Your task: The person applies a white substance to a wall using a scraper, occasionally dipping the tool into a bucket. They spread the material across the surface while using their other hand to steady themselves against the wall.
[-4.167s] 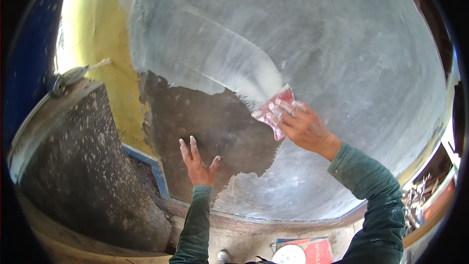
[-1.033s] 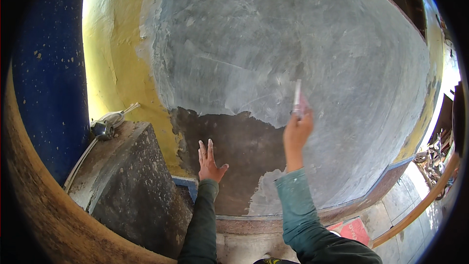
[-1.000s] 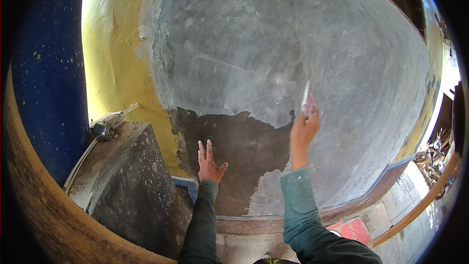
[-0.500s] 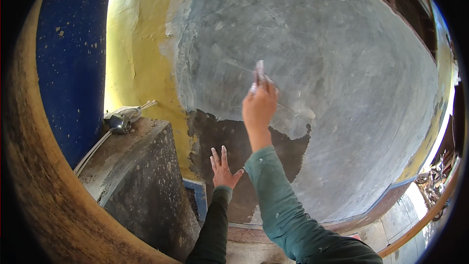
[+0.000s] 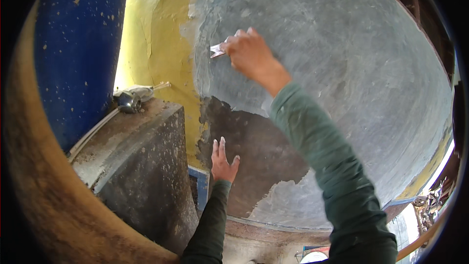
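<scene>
My right hand (image 5: 254, 59) is closed on a thin, whitish folded piece (image 5: 217, 51) with pinkish edges. It looks like dusty sandpaper, but the blur keeps me from being sure. The piece is at the left part of the grey plastered wall (image 5: 342, 68), close to the border with yellow paint. Lower down, my left hand (image 5: 224, 161) has its fingers spread and holds nothing. It is in front of the dark brown bare patch (image 5: 259, 151) of the wall, and I cannot tell whether the fingertips touch it. Pale dust whitens those fingertips.
A rough concrete block (image 5: 151, 176) stands at the left, with a shiny metal fitting (image 5: 130, 101) and white cable on top. Behind it is a blue panel (image 5: 80, 54). Yellow wall (image 5: 163, 34) lies between. A container with white contents (image 5: 314, 256) sits on the floor below.
My right hand has swept left across the grey wall with the whitish piece, its forearm now slanting up-left. The left hand stays spread in nearly the same place. The view has shifted slightly.
</scene>
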Tool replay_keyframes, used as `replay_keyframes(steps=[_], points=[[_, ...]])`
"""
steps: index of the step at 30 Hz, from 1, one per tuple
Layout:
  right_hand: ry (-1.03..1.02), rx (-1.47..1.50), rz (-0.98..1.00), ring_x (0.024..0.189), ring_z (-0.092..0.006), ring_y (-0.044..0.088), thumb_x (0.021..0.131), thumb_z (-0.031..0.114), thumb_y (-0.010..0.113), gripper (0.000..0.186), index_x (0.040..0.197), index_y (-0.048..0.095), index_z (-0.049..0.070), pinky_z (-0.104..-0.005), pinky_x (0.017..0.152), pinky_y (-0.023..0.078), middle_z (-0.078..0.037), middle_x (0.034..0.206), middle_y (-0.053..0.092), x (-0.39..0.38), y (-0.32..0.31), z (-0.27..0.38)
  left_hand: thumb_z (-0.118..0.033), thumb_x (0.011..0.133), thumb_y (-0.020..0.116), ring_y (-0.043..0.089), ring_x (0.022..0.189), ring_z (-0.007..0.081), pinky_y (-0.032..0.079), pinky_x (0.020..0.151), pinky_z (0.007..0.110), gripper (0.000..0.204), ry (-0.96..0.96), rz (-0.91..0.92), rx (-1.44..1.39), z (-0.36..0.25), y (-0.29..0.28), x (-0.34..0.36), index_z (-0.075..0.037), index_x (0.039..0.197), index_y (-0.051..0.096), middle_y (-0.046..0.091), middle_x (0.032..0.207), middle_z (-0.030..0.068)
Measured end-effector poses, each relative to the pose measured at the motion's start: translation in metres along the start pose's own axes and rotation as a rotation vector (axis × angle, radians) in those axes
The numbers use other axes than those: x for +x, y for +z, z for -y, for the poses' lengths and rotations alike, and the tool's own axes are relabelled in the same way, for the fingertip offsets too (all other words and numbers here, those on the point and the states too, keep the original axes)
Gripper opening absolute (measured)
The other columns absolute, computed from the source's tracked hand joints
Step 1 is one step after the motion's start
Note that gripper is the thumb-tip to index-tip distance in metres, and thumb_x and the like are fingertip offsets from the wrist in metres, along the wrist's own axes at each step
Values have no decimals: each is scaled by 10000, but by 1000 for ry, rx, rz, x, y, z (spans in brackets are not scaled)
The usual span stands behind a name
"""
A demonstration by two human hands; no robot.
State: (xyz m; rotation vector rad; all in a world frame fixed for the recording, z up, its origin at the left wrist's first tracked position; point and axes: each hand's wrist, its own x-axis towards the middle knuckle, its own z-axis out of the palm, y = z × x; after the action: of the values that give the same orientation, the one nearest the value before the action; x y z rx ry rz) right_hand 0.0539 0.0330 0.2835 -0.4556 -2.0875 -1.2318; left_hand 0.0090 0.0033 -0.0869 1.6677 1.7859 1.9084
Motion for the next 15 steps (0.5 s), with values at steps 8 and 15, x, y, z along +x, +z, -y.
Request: replay_keyframes(steps=[8,15], points=[[-488,-186,343,652,-189,647,829,207,710,159,679,662,187,-342,713,437,-11,645,664,-73,-5,-32,-200,822,729,317,1464,463,339,1170,509,837,-2,-170,9,2,30,1,-112,1571,369,276,1621,261],[-397,-71,314,792,-202,659,858,245,697,135,822,713,115,-396,828,477,-35,800,704,-182,-45,-56,-220,893,681,265,1504,444,261,1201,535,762,42,-299,15,-17,64,12,-96,1576,366,259,1647,234]])
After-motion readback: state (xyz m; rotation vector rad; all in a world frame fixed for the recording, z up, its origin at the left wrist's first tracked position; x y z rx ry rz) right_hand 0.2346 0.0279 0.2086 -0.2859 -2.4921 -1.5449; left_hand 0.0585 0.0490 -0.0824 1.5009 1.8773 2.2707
